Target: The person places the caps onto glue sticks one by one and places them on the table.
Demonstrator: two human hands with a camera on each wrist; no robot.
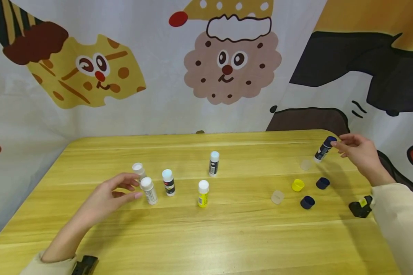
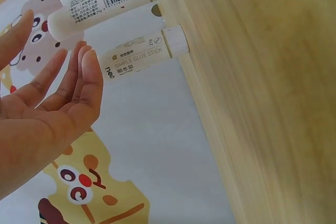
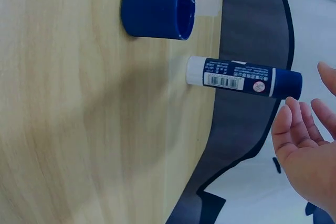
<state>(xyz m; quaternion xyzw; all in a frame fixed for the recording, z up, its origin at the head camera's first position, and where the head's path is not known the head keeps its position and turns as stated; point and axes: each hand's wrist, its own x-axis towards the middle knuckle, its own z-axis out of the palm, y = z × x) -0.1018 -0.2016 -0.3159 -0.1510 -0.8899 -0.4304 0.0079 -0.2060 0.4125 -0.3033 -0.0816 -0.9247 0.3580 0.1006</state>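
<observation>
Printed cloth backdrop point(image 1: 165, 114) behind a wood-grain table point(image 1: 241, 236). Blue-capped glue stick point(image 1: 324, 149) upright near far right corner; right hand point(image 1: 361, 156) at its cap, fingers parted, contact unclear. Yellow cap point(image 1: 298, 185) loose nearby. Left hand point(image 1: 107, 198) loosely curved beside white glue stick point(image 1: 150, 193), apparently holding nothing. Probably uncapping; next would need a firm cap pinch. Rear glue stick point(image 1: 138, 170) partly hidden; right wrist view crops hand.
</observation>
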